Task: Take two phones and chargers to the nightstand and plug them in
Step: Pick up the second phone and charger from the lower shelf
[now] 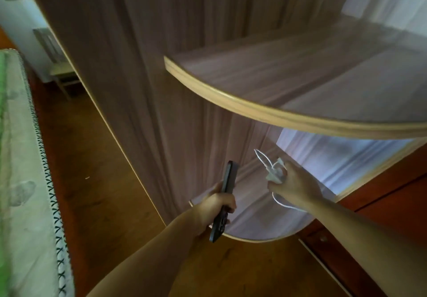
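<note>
My left hand grips a dark phone edge-on, its top pointing up and its camera end hanging below my fingers. It may be more than one phone stacked; I cannot tell. My right hand is closed on a white charger with its white cable looping above and below my fingers. Both hands hover over the lower rounded shelf of a wooden corner unit.
An upper rounded shelf juts out above my hands. The unit's tall side panel runs down the left. A bed with a light patterned cover lies at far left, wooden floor between. Reddish-brown furniture stands at right.
</note>
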{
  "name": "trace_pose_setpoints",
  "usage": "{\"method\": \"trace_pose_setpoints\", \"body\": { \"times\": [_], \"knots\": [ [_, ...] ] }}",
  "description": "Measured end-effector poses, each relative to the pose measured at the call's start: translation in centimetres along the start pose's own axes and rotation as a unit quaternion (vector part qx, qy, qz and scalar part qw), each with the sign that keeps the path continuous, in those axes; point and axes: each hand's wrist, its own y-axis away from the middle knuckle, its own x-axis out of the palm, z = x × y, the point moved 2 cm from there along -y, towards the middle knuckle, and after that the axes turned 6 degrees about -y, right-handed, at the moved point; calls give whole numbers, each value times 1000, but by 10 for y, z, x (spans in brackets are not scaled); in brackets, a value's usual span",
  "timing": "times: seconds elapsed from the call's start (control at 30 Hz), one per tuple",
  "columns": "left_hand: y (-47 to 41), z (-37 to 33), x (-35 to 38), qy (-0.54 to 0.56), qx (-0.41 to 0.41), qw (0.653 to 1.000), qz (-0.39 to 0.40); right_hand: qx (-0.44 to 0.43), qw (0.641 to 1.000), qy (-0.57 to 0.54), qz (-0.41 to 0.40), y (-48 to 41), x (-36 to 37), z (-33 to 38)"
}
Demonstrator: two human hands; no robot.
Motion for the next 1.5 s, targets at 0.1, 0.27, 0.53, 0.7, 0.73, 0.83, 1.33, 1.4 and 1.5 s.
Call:
{"method": "trace_pose_setpoints", "body": {
  "times": [0.1, 0.27, 0.53, 0.7, 0.73, 0.83, 1.33, 1.4, 1.5],
  "knots": [
    [32, -31, -3, -72, 8, 997, -19, 7, 1000, 12, 0, 33, -39, 29],
    [72, -75, -8, -200, 29, 978, -56, -2, 1000, 16, -24, 80, -81, 74],
    [149, -84, -3, -304, 62, 945, -104, -40, 999, -20, 29, 126, -115, 106],
    [215, -63, 20, -315, 53, 929, -186, -99, 992, -62, 56, 166, -121, 118],
    [229, -59, 27, -315, 51, 926, -202, -108, 990, -70, 64, 175, -123, 121],
    [274, -45, 47, -305, 42, 919, -248, -127, 985, -89, 69, 207, -128, 131],
    [508, 7, 36, -305, -4, 853, -424, -70, 865, -364, 339, 310, -90, 274],
    [547, 28, 28, -285, -11, 834, -472, -57, 825, -391, 404, 335, -72, 305],
    [613, 69, 14, -246, -27, 812, -529, -49, 779, -426, 458, 385, -39, 355]
  ]
}}
